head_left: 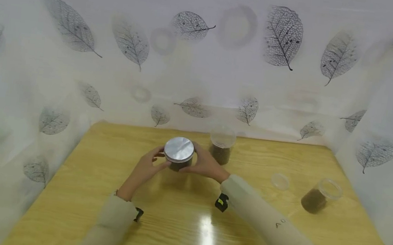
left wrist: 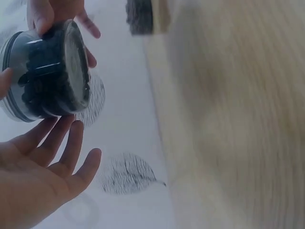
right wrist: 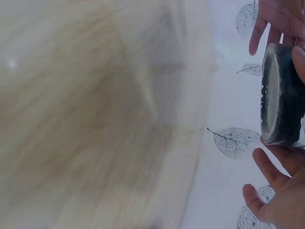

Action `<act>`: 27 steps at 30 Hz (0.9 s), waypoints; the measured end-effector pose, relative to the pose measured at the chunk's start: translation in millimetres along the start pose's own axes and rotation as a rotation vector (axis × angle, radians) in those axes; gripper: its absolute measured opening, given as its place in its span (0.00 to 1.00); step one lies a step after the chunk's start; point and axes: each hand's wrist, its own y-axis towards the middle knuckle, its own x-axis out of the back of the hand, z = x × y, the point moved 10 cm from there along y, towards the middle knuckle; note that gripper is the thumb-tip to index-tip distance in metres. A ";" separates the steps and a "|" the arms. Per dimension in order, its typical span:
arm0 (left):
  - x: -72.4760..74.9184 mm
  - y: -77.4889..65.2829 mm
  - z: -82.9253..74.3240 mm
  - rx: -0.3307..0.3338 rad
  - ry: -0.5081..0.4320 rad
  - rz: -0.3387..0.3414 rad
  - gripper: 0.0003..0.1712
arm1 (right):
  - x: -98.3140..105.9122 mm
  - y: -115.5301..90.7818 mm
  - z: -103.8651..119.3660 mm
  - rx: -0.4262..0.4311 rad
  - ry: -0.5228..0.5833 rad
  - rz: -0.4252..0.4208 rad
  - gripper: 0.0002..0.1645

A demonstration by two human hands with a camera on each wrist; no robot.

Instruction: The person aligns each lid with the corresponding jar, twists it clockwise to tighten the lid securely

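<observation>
Between my two hands is a clear jar with dark contents and a silver lid. My left hand holds its left side, with the thumb at the front and fingers against the wall. From the other side my right hand grips it with thumb and fingers. Both wrist views show the jar raised off the table, its round base visible. Several fingers of the left hand spread beneath the jar in the left wrist view. The right hand touches the jar's near side in the right wrist view.
On the wooden table, a clear open jar with dark contents stands behind my right hand. Farther right are a clear disc-shaped lid and another open jar of dark contents. Leaf-patterned sheets enclose the back and sides.
</observation>
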 end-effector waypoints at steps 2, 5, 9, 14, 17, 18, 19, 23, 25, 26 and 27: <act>8.9 2.7 10.1 0.032 0.010 -0.001 0.41 | -7.5 13.0 0.2 -0.011 0.009 0.007 0.58; 20.5 6.3 23.7 0.062 0.043 -0.018 0.44 | -19.1 30.4 1.1 -0.012 0.033 0.018 0.55; 31.5 11.6 42.1 0.098 0.086 -0.066 0.44 | -34.3 51.1 -5.9 -0.023 0.046 0.011 0.52; 38.6 16.9 64.4 0.180 0.085 -0.116 0.42 | -53.8 75.8 -24.7 -0.031 0.009 0.001 0.52; 41.4 19.1 74.1 0.216 0.066 -0.141 0.41 | -63.8 88.4 -31.3 -0.014 -0.029 0.008 0.52; 42.6 19.6 76.9 0.227 0.060 -0.151 0.41 | -66.5 92.0 -33.5 -0.017 -0.042 0.011 0.52; 43.5 20.1 79.5 0.235 0.055 -0.157 0.40 | -69.3 95.6 -35.4 -0.021 -0.060 0.016 0.52; 47.2 20.4 90.3 0.285 0.032 -0.181 0.40 | -78.1 105.5 -39.9 -0.066 -0.107 0.036 0.53; 48.5 19.9 94.8 0.307 0.025 -0.191 0.40 | -81.6 107.9 -40.8 -0.095 -0.118 0.046 0.54; 49.1 19.7 96.8 0.314 0.025 -0.198 0.39 | -82.8 108.5 -40.9 -0.106 -0.123 0.047 0.54; 49.2 19.6 98.6 0.320 0.022 -0.206 0.39 | -84.0 108.9 -41.1 -0.118 -0.127 0.046 0.54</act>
